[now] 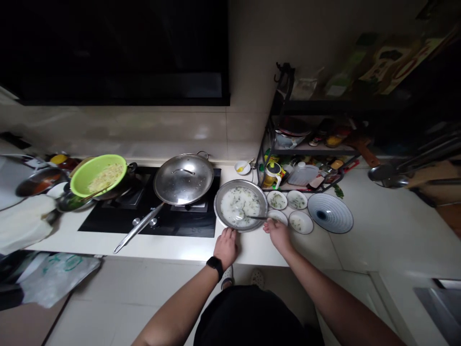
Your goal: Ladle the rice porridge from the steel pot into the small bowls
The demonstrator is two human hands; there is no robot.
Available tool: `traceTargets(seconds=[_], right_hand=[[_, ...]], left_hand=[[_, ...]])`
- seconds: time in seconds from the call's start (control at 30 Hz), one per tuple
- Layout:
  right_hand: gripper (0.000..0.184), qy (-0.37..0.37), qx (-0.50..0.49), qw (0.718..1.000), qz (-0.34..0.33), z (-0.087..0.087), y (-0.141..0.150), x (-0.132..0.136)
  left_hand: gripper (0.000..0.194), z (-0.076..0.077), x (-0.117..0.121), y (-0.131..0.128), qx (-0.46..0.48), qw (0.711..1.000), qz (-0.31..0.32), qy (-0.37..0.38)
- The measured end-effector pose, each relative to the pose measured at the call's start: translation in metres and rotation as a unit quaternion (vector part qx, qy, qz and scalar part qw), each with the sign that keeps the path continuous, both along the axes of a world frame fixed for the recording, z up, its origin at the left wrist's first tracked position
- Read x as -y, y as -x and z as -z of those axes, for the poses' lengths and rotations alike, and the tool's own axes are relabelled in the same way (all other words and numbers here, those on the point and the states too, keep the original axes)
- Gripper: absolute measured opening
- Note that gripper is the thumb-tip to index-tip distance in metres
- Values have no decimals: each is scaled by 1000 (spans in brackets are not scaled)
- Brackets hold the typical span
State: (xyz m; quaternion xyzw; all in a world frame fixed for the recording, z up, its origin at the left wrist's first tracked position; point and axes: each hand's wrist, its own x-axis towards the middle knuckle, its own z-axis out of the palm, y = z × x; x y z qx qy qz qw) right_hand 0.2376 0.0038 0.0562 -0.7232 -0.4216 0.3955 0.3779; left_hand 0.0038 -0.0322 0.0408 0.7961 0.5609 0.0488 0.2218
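Note:
A wide metal bowl (220, 217) holds white, milky liquid with green bits. My left hand (226, 246), wearing a dark watch, grips the bowl's near rim with bent fingers; the thumb is hard to make out. In my right hand (279, 236) is the handle of a ladle (255, 217), its round head dipped in the liquid near the middle of the bowl. Several small white bowls (301, 223) stand close to the right of the metal bowl. They hold some of the same pale mixture with green bits. My right hand partly covers the nearest small bowl.
Left of the metal bowl, a lidded pan (183, 185) sits on the black hob (190, 226), its long handle reaching over the counter front. A green basin (79, 186) stands farther left. At right are a patterned bowl (336, 211) and a bottle rack (320, 150). A small dish (242, 168) lies behind.

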Motion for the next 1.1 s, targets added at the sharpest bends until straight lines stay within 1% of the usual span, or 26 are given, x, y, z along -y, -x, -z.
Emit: traceTargets(seconds=[0.07, 0.2, 0.33, 0.53, 0.67, 0.83, 0.97, 1.1], right_hand=[[55, 14, -50, 998, 41, -1, -1, 0], [59, 12, -91, 994, 66, -9, -7, 5], [60, -2, -103, 992, 78, -19, -15, 11], [55, -13, -100, 991, 92, -35, -29, 19], [52, -6, -97, 990, 106, -42, -41, 25], [55, -7, -90, 988, 123, -46, -55, 34], [54, -8, -68, 989, 134, -45, -65, 42], [53, -8, -71, 986, 153, -44, -72, 49]], left_hand=[[61, 1, 0, 1, 2, 1000, 2, -4], [62, 4, 1, 1, 4, 1000, 4, -11], [63, 4, 1, 2, 8, 1000, 2, -12], [63, 4, 0, 1, 6, 1000, 2, -10], [62, 6, 1, 1, 7, 1000, -6, -13], [62, 6, 2, 0, 10, 1000, -5, -17], [61, 5, 2, -1, 4, 1000, -6, -19], [62, 5, 2, -2, 1, 1000, -7, -20]])
